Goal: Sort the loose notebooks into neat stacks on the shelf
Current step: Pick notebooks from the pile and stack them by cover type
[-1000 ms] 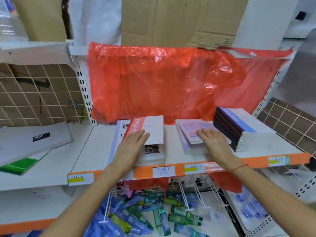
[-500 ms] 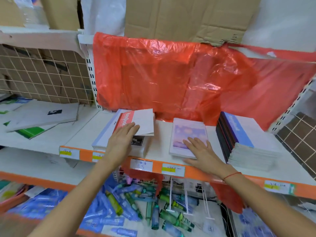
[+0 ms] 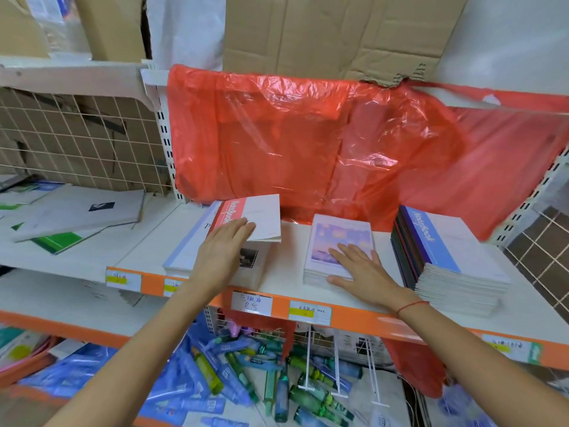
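On the shelf (image 3: 289,266) we find an open strip of bare white board between the red-spined notebook pile (image 3: 246,223) and the pastel stack (image 3: 340,245), running from the front edge to the back. A narrower gap separates the pastel stack from the tall blue-spined stack (image 3: 446,254) toward the right end. The red plastic sheet (image 3: 308,143) closes off the back edge. Our hands can come in freely over the front edge; above the stacks we see open air up to the upper shelf (image 3: 77,75).
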The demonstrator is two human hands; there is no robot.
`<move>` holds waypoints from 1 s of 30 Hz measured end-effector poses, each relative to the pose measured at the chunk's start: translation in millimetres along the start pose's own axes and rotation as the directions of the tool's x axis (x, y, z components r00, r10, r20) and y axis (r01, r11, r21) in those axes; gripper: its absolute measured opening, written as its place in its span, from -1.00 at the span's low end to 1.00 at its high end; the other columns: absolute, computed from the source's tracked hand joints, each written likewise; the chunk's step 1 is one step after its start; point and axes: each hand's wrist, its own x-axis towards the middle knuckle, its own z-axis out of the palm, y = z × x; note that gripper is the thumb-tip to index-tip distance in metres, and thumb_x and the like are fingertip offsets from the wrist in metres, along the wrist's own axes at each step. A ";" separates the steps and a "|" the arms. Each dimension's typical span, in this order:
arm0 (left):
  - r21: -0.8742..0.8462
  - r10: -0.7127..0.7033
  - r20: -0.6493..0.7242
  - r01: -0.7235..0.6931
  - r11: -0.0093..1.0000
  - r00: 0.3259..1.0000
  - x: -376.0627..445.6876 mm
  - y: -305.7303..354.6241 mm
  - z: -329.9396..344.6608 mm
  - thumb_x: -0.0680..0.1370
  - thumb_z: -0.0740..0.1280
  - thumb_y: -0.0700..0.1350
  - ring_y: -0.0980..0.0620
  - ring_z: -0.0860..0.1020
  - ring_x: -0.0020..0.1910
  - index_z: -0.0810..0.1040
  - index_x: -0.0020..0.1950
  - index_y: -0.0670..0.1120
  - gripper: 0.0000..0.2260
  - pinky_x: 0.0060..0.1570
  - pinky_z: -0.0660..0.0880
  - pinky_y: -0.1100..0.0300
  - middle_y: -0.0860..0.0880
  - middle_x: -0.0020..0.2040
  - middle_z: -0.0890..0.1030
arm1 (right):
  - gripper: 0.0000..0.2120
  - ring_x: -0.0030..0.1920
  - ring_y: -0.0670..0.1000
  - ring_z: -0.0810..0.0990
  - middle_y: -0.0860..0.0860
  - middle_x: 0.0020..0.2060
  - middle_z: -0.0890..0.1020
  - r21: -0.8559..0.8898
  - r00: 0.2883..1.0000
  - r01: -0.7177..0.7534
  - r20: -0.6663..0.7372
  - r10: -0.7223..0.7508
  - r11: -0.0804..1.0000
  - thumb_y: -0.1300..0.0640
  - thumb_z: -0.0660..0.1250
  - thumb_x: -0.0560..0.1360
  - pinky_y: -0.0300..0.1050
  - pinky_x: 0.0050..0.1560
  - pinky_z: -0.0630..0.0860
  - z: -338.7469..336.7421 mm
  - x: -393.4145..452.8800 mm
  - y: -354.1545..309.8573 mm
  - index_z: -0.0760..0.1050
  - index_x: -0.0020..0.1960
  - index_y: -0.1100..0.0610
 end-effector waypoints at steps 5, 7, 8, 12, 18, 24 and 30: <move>-0.009 -0.002 0.009 0.002 1.000 1.000 2.6 -3.3 0.5 0.14 0.41 -0.56 -0.23 0.61 0.04 0.46 0.20 -0.18 -0.33 -0.01 0.55 -0.09 -0.24 0.14 0.59 | 0.17 0.53 -0.03 -0.14 -0.10 0.54 -0.07 0.011 1.000 0.005 -0.003 -0.005 1.000 -0.67 -0.44 0.05 0.18 0.46 -0.22 0.7 4.6 3.6 -0.06 0.54 -0.14; -0.001 -0.007 0.018 0.007 1.000 1.000 4.3 -2.7 0.5 0.11 0.42 -0.57 -0.22 0.61 0.04 0.51 0.19 -0.21 -0.33 -0.01 0.55 -0.09 -0.24 0.13 0.60 | 0.16 0.53 -0.04 -0.14 -0.11 0.54 -0.07 0.013 1.000 0.005 -0.007 -0.005 1.000 -0.67 -0.43 0.06 0.18 0.46 -0.22 2.2 5.7 5.1 -0.06 0.54 -0.14; 0.002 -0.012 0.024 0.012 1.000 1.000 4.9 -2.1 0.5 0.11 0.42 -0.57 -0.22 0.61 0.03 0.53 0.18 -0.23 -0.34 -0.02 0.55 -0.09 -0.24 0.12 0.60 | 0.16 0.53 -0.05 -0.14 -0.11 0.54 -0.07 0.014 1.000 0.003 -0.008 -0.003 1.000 -0.67 -0.43 0.06 0.18 0.46 -0.22 2.9 5.9 5.3 -0.06 0.54 -0.14; 0.012 -0.016 0.026 0.015 1.000 1.000 6.2 -0.8 0.5 0.10 0.41 -0.57 -0.22 0.61 0.03 0.56 0.16 -0.24 -0.36 -0.02 0.55 -0.07 -0.24 0.11 0.61 | 0.17 0.53 -0.05 -0.15 -0.11 0.54 -0.08 -0.003 1.000 -0.007 -0.019 0.007 1.000 -0.65 -0.46 0.05 0.21 0.47 -0.21 4.1 4.1 2.2 -0.06 0.54 -0.14; 0.000 -0.021 0.036 0.021 1.000 0.999 4.5 1.9 2.0 0.09 0.38 -0.59 -0.22 0.62 0.01 0.57 0.15 -0.25 -0.36 -0.04 0.56 -0.06 -0.23 0.10 0.61 | 0.17 0.53 -0.04 -0.15 -0.10 0.54 -0.06 0.001 0.999 -0.021 -0.031 0.021 1.000 -0.65 -0.48 0.05 0.22 0.47 -0.21 6.7 3.1 1.3 -0.05 0.54 -0.14; -0.004 -0.014 0.051 0.014 1.000 0.999 5.9 4.3 5.9 0.08 0.40 -0.57 -0.21 0.62 0.00 0.58 0.14 -0.24 -0.35 -0.05 0.56 -0.04 -0.22 0.09 0.62 | 0.16 0.53 -0.03 -0.15 -0.09 0.54 -0.06 0.000 1.000 -0.022 -0.023 0.022 1.000 -0.64 -0.48 0.06 0.22 0.46 -0.21 6.0 3.6 0.9 -0.06 0.54 -0.14; -0.019 -0.003 0.059 0.004 1.000 0.998 7.5 5.3 8.4 0.08 0.41 -0.58 -0.22 0.62 0.01 0.58 0.15 -0.24 -0.35 -0.05 0.56 -0.05 -0.23 0.10 0.62 | 0.14 0.53 -0.03 -0.15 -0.10 0.54 -0.06 0.005 1.000 -0.005 -0.014 0.006 1.000 -0.64 -0.48 0.07 0.22 0.46 -0.22 4.5 2.1 2.8 -0.07 0.53 -0.16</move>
